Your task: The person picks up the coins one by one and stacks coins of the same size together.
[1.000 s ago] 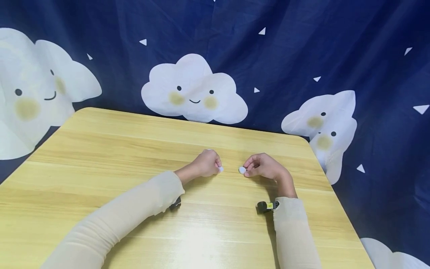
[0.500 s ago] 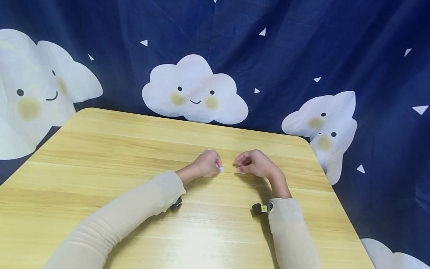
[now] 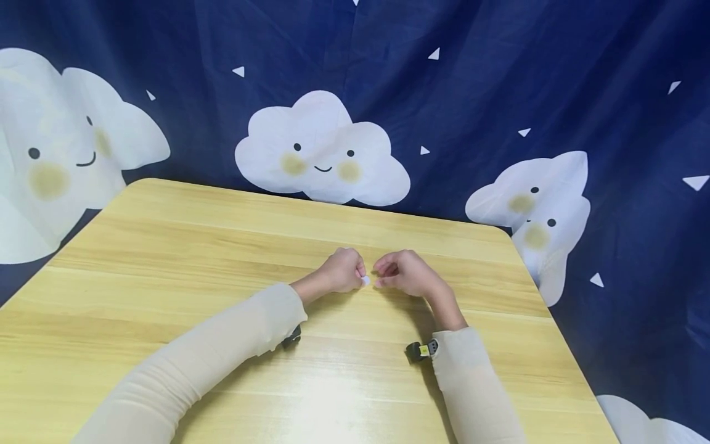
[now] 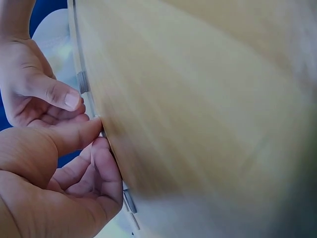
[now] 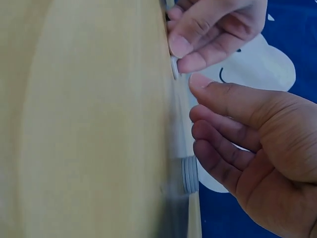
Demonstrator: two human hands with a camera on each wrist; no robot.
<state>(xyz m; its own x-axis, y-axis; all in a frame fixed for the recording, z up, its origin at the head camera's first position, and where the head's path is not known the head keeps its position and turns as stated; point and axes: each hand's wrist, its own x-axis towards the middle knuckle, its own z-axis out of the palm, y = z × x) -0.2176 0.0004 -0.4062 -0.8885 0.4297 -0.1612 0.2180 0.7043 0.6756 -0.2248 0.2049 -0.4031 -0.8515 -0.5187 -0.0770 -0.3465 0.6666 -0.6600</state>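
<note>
Left fingers [image 5: 192, 61] pinch white disc [image 5: 175, 68]; right fingers [image 5: 223, 98] just beside

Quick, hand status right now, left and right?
Left hand: closed, pinching a small white disc.
Right hand: open, holding nothing that I can see.
</note>
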